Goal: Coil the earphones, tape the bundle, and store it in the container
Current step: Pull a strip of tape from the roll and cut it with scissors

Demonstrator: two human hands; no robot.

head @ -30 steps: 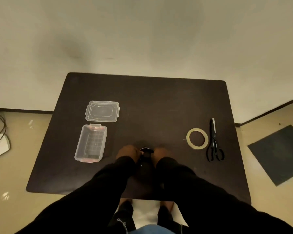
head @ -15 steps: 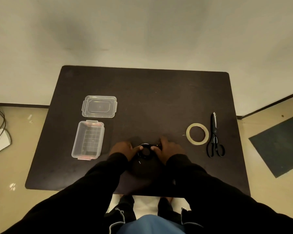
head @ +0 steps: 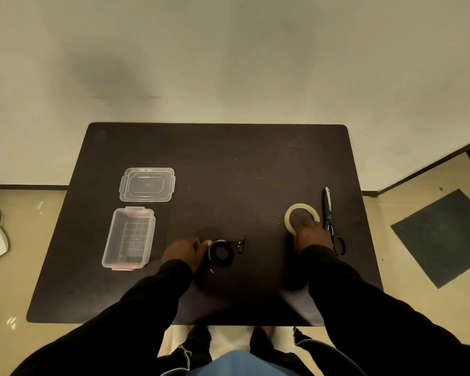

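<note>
Head view: dark brown rectangular table against pale wall, beige tiled floor. Left hand pinching coiled black earphones near front centre. Right hand fingers on yellowish tape roll; grip unclear.

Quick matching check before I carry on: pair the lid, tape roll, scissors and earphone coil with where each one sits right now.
1. lid
2. tape roll
3. scissors
4. earphone coil

A. at the left hand
B. farthest right on the table
C. behind the open container
D. under the right hand

Pairs: 1-C, 2-D, 3-B, 4-A
</note>
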